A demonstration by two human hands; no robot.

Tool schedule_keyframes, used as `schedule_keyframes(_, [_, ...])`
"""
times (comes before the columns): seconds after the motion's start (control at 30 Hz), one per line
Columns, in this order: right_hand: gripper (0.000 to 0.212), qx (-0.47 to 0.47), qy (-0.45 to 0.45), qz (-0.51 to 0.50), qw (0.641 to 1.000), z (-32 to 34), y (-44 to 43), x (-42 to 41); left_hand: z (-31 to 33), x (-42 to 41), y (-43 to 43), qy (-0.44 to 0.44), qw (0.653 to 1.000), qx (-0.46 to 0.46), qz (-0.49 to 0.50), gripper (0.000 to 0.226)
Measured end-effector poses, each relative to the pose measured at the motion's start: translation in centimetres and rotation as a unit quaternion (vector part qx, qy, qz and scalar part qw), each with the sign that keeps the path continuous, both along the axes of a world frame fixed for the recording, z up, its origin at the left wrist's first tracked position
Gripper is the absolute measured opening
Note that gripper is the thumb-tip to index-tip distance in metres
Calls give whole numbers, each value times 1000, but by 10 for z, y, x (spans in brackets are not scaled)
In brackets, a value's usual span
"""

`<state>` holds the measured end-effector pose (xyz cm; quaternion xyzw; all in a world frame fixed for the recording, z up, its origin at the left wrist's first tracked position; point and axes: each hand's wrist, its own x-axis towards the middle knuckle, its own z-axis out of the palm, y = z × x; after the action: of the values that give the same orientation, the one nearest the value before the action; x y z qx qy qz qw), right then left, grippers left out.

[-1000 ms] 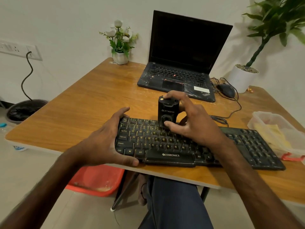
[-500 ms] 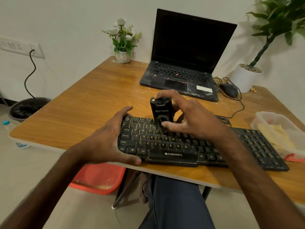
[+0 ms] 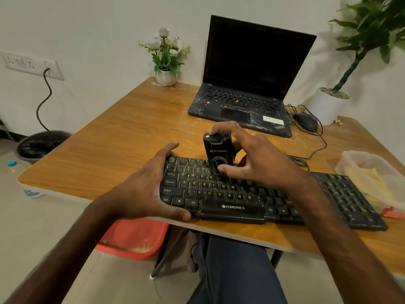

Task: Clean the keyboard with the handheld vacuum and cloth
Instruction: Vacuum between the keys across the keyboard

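A black keyboard (image 3: 230, 194) with yellow letters lies along the near edge of the wooden table (image 3: 122, 132). A small black handheld vacuum (image 3: 218, 152) stands upright on its upper-left keys. My right hand (image 3: 254, 159) grips the vacuum, index finger over its top and thumb low on its front. My left hand (image 3: 144, 189) holds the keyboard's left end, thumb along the front edge and fingers over the top corner. A yellow cloth (image 3: 370, 183) lies inside a clear plastic container (image 3: 352, 159) at the right.
An open black laptop (image 3: 247, 84) stands behind the keyboard, with a mouse (image 3: 305, 121) and cables to its right. A small flower pot (image 3: 166, 76) and a white plant pot (image 3: 327, 106) sit at the back corners. A red tub (image 3: 135, 238) is under the table.
My right hand has slid the vacuum leftwards along the upper key rows. My left hand keeps its hold on the keyboard's left end.
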<state>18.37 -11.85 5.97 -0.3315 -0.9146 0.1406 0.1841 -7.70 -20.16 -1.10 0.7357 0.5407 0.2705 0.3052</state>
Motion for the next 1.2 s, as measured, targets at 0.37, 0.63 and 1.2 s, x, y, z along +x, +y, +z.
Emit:
schedule_keyframes(0.37, [69,-56,22,-13,998,6,2,3,-2,-1,0,-3,1000,0,0,146])
schedule_keyframes(0.63, [71,18,61,-13,998,-13,0,-19,-2,-1,1,0,1000,5,-1,148])
schedule_keyframes(1.2, [70,5,4,-13,1000,4,0,-15,-1,0,0,-1,1000,1,5,147])
